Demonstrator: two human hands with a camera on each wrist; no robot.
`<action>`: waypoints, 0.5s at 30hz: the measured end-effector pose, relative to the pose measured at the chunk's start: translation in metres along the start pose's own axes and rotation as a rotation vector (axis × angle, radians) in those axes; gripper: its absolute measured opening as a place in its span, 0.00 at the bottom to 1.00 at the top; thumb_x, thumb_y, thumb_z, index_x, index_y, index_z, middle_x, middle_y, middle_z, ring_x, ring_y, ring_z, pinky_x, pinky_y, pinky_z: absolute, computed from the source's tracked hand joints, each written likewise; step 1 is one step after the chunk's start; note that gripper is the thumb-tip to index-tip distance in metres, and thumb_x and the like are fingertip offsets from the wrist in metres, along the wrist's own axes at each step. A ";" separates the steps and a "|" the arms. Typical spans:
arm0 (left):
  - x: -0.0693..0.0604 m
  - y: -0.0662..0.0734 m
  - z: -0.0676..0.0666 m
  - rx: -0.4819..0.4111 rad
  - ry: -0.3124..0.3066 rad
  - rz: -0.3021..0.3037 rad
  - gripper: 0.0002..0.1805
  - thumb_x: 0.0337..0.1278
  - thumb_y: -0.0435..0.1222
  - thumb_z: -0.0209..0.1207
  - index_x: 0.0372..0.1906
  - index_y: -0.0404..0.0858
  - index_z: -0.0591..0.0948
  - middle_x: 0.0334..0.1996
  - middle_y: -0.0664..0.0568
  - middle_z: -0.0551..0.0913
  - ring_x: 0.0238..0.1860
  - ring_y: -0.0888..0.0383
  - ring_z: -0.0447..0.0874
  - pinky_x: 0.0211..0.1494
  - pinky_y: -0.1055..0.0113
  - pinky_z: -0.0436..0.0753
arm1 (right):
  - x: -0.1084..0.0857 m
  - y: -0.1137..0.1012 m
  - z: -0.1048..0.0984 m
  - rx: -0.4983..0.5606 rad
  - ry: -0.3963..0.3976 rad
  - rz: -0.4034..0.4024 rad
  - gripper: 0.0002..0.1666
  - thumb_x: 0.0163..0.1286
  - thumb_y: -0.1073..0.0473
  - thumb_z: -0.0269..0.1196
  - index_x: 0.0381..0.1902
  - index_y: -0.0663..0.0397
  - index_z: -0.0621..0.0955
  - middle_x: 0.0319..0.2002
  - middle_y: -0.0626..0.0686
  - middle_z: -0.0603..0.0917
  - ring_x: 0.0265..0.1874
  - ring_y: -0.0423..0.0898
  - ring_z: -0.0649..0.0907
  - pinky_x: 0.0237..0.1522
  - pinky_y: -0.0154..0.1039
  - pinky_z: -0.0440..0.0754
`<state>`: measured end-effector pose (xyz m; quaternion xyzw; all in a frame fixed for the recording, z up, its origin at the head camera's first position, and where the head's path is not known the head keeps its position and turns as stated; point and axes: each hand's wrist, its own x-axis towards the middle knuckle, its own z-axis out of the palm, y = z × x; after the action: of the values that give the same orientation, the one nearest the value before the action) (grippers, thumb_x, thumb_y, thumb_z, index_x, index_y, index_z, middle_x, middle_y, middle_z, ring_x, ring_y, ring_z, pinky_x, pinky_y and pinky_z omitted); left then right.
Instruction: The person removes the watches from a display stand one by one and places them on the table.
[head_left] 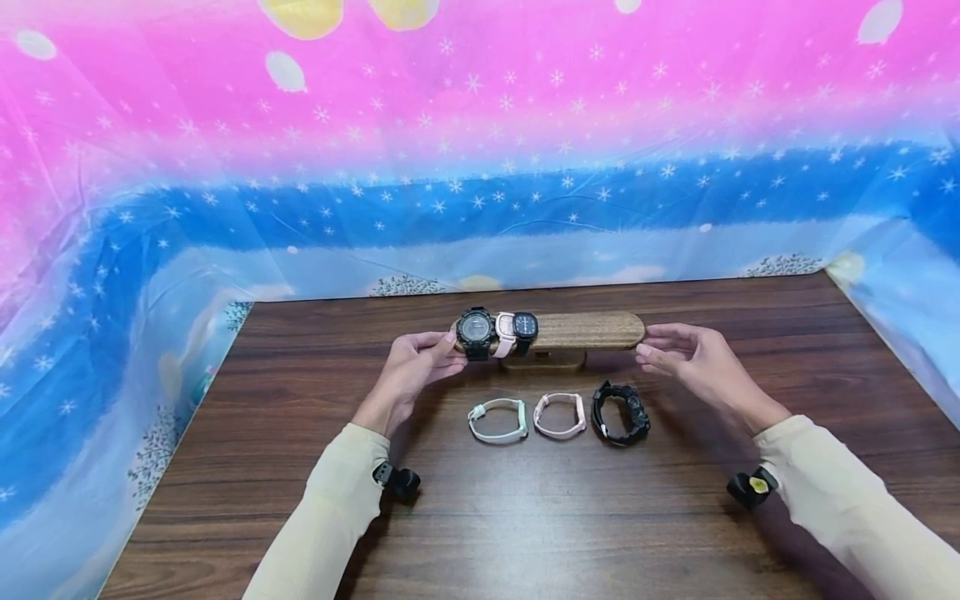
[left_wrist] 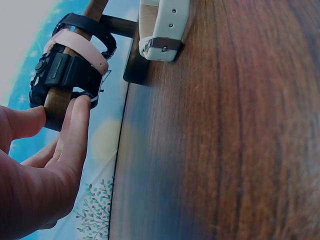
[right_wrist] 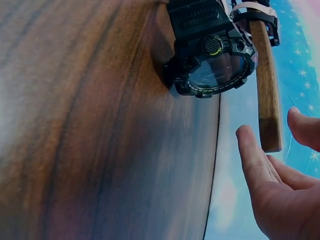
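Observation:
A wooden watch stand [head_left: 588,331] with a long rounded bar stands on the table. On the bar's left part sit a large dark digital watch [head_left: 476,330], a pink watch [head_left: 506,327] and a black square-faced watch [head_left: 524,325]. My left hand [head_left: 416,365] pinches the bar's left end between thumb and fingers, beside the dark watch. Around the right end, my right hand [head_left: 693,360] has its thumb and fingers spread; the right wrist view shows gaps between them and the bar. The stand's base [head_left: 551,362] is partly hidden below the bar.
Lying in a row before the stand are a pale mint band [head_left: 498,422], a pale pink band [head_left: 559,416] and a black chunky watch [head_left: 620,414]. Behind the brown wooden table [head_left: 570,533] hangs a pink and blue patterned cloth [head_left: 480,167], which also covers the sides.

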<state>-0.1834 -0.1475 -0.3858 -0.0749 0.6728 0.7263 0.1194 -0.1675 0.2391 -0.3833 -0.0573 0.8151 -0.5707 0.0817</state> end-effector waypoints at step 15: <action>-0.001 0.002 0.000 0.006 0.004 -0.006 0.22 0.75 0.34 0.56 0.64 0.22 0.74 0.43 0.34 0.85 0.44 0.49 0.89 0.52 0.63 0.88 | 0.016 -0.005 0.006 0.161 0.047 0.075 0.39 0.74 0.54 0.65 0.71 0.74 0.65 0.58 0.70 0.77 0.48 0.54 0.88 0.56 0.45 0.84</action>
<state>-0.1830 -0.1476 -0.3840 -0.0782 0.6748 0.7239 0.1205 -0.1824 0.2285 -0.3822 -0.0066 0.7699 -0.6321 0.0881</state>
